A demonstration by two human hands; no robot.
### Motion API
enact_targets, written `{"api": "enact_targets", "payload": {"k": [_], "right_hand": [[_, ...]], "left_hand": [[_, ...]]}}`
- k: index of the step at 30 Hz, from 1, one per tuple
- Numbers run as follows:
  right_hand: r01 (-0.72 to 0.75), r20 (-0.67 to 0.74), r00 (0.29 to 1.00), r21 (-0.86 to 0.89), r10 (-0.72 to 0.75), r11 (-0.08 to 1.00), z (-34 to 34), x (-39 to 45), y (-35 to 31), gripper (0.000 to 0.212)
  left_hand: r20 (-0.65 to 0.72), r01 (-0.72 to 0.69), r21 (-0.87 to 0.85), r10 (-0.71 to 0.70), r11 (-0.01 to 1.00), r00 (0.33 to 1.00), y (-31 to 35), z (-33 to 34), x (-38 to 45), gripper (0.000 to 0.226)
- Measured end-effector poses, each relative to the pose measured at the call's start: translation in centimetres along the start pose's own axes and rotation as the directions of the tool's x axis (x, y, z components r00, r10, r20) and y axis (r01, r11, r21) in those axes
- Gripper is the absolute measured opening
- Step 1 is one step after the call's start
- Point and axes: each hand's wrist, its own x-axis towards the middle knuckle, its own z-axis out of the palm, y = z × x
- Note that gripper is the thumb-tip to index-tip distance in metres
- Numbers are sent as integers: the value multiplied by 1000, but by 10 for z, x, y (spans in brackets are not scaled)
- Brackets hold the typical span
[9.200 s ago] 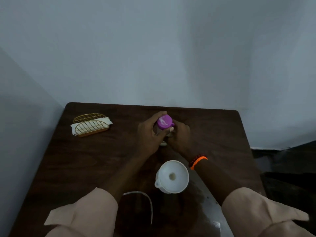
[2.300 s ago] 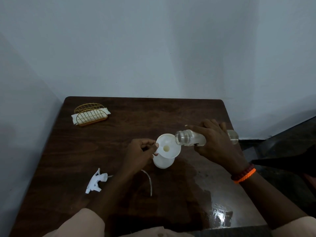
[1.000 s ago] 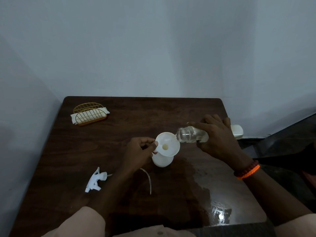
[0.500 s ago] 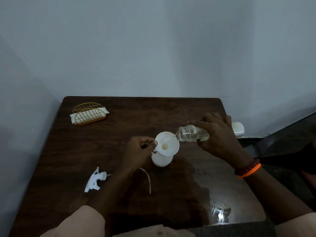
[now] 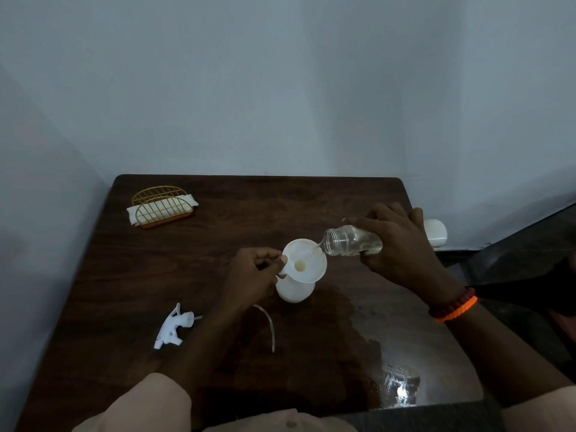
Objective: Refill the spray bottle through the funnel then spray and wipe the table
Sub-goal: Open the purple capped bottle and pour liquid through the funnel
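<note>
Your right hand [image 5: 399, 251] is wrapped around a clear refill bottle [image 5: 352, 244], tipped almost level so its open neck sits just over the rim of the white funnel [image 5: 307, 260]; a thin stream appears to run into the bowl. Your left hand [image 5: 252, 275] pinches the funnel's tab between thumb and fingertips, steadying it in the neck of the white spray bottle [image 5: 294, 293], which stands upright near the middle of the dark wooden table [image 5: 218, 213]. The trigger sprayer head [image 5: 173, 327] lies detached to the left, its dip tube [image 5: 269, 328] curving behind your left forearm. The bottle neck sits at the funnel's right edge, so a steeper tilt or a drift to the right would likely send liquid over the rim onto the table, where a wet sheen [image 5: 396, 378] already shows. Releasing the pinch could let the funnel tilt. The opaque body hides the fill level, so overfilling is a risk. The napkin holder [image 5: 162, 207] stands well apart at the far left corner.
</note>
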Motion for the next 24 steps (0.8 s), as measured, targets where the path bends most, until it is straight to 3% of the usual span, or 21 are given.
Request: {"api": "enact_targets", "payload": {"k": [24], "right_hand": [[7,-21,1000,-26,-8,1000,-5,0,1,63]], "left_hand": [[4,-11,-8,11,1000,1000,-2,1,0,15]]}}
